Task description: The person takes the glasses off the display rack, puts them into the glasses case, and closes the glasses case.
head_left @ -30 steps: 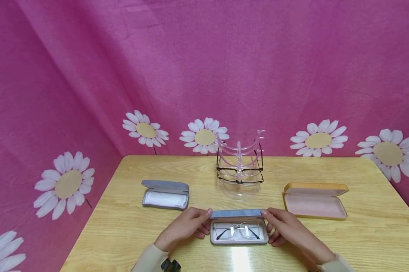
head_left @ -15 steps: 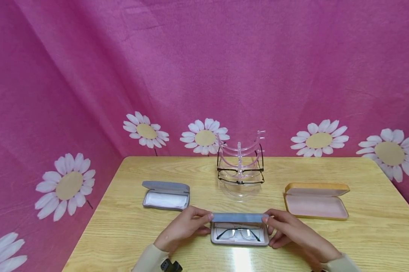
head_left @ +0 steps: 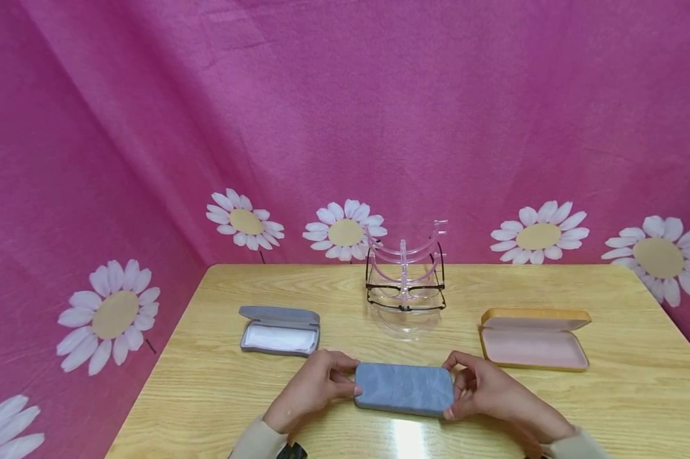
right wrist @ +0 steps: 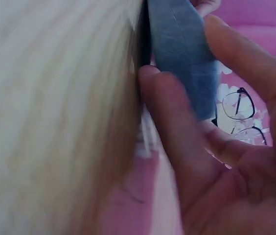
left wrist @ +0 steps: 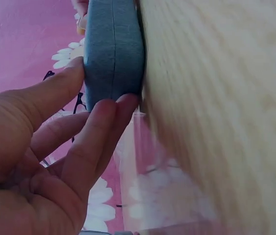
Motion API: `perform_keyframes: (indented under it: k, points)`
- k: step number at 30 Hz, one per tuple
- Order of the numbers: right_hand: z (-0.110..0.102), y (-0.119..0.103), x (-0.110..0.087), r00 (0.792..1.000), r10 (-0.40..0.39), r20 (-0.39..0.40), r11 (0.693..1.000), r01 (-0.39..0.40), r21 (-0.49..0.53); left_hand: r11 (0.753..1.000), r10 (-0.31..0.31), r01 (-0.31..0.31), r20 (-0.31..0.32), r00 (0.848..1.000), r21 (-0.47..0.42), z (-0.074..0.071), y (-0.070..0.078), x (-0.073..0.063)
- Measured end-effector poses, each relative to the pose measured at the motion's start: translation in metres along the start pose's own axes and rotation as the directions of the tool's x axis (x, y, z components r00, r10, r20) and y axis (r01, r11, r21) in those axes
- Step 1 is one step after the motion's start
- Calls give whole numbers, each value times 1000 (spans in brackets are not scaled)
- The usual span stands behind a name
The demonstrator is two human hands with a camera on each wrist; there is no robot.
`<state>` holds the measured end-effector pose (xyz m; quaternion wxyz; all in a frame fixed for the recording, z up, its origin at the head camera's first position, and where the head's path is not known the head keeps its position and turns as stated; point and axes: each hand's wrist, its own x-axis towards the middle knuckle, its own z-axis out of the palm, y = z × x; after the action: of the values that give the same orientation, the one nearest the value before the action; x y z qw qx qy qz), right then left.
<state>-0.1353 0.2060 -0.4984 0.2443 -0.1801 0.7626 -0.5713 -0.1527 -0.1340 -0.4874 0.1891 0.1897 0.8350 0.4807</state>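
Note:
A blue-grey glasses case [head_left: 404, 387] lies near the front of the table with its lid down, so the glasses inside are hidden. My left hand [head_left: 317, 386] grips its left end, thumb at the upper edge and fingers against the end and the underside edge, as the left wrist view shows of the case [left wrist: 113, 54]. At the opposite end my right hand [head_left: 485, 390] holds the case between thumb and fingers. The right wrist view has the case [right wrist: 184, 58] with a fingertip low beside the table and the thumb on the upper edge.
Behind the case a clear pink display stand [head_left: 404, 261] bears black-framed glasses [head_left: 404, 307]. A grey glasses case [head_left: 280, 336] with a white cloth inside stands with its lid raised at left. An orange glasses case [head_left: 534, 347], lid raised and pink inside, sits at right on the wooden table [head_left: 207, 395].
The blue-grey case's lid has come down toward me over the glasses. Both hands stay at its two ends, thumbs moving forward and down with the lid.

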Motion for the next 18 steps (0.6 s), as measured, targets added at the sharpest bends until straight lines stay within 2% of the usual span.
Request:
perform_keyframes:
  k: [5,13,18]
  points:
    - [0,-1,-1,999,24,-25,998,-26,-56,1000,4,-4,-7,1000,29,2,1,0]
    - [-3,1,-1,1000,1,-7,995,-2,-104,1000,-23,23,3,1000,14,-1,-1,2]
    - [-8,-3,-2,999,33,7,995,-33,-90,999,-15,17,-30,999,51,-6,-3,4]
